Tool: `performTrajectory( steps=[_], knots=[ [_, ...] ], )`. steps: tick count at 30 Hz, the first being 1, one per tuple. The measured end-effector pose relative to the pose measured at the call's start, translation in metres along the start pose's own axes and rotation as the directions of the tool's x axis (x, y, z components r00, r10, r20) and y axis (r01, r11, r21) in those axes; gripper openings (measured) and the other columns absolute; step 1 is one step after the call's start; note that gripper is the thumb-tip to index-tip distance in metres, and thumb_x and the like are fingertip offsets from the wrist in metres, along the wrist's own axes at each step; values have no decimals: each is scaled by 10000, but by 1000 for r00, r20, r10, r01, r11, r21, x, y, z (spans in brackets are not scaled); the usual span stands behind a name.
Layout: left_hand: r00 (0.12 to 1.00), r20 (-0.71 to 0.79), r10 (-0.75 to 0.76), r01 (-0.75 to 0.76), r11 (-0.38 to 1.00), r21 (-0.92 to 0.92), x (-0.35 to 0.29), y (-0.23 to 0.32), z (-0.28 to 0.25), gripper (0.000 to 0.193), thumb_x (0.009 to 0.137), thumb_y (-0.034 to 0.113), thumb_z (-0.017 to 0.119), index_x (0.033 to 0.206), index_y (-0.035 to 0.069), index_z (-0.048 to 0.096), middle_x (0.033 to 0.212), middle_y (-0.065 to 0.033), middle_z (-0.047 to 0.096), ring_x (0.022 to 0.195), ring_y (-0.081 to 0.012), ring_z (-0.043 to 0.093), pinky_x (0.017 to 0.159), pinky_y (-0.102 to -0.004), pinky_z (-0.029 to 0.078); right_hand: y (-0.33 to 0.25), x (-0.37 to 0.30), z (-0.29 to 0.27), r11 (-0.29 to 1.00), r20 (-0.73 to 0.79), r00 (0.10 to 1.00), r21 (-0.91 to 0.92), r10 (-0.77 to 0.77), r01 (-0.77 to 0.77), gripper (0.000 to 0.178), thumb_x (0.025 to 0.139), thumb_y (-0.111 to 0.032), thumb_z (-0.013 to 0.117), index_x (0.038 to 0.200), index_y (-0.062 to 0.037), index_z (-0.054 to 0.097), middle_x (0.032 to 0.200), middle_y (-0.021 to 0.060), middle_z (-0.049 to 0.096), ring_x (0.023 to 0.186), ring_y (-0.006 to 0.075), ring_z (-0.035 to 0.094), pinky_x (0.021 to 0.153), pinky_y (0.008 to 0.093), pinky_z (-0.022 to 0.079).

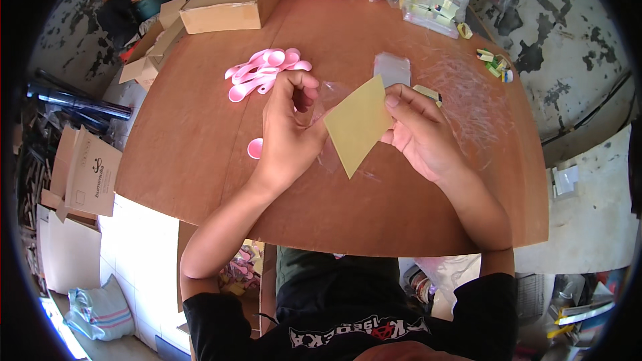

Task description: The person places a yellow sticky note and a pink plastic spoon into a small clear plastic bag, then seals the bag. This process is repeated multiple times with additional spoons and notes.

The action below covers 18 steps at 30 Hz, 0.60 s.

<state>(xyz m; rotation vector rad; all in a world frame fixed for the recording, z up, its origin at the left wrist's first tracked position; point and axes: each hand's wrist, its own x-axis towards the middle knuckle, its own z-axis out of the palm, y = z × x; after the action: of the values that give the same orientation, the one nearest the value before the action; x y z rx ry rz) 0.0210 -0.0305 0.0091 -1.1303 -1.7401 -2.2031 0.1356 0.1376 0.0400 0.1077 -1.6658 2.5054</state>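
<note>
While the right hand (422, 130) pinches a yellow paper (359, 126) at its right edge, the sheet spreads leftward from that grip above the table (184, 154). The left hand (287, 134), fingers loosely curled, meets its left corner; whether it grips anything, I cannot tell. Pink spoons (251, 85) lie farther off, left.

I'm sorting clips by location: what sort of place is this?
Probably a small packing workshop: loose pink plastic spoons lie heaped on a brown worktable, with a cardboard box at its far edge.
</note>
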Motion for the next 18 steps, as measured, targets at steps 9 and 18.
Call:
performTrajectory(
  steps=[9,18],
  knots=[
    [933,358,-28,79,988,-131,1,12,-2,569,917,7,612,1416,-38,344,1111,-133,666,1020,-181,645,913,-307,497,4,-7,21,991,-90,988,28,-127,130,173,1023,-206,505,1025,-45,568,989,13,642,951,104,619,911,336,486],
    [758,590,-280,454,875,-167,3,18,-7,576,935,-62,397,1484,-28,225,1069,-229,666,955,-264,696,871,-356,548,-28,-11,4,380,-60,588,-815,-807,438,105,969,-89,596,999,12,602,872,9,624,751,36,544,668,198,455]
  ],
)
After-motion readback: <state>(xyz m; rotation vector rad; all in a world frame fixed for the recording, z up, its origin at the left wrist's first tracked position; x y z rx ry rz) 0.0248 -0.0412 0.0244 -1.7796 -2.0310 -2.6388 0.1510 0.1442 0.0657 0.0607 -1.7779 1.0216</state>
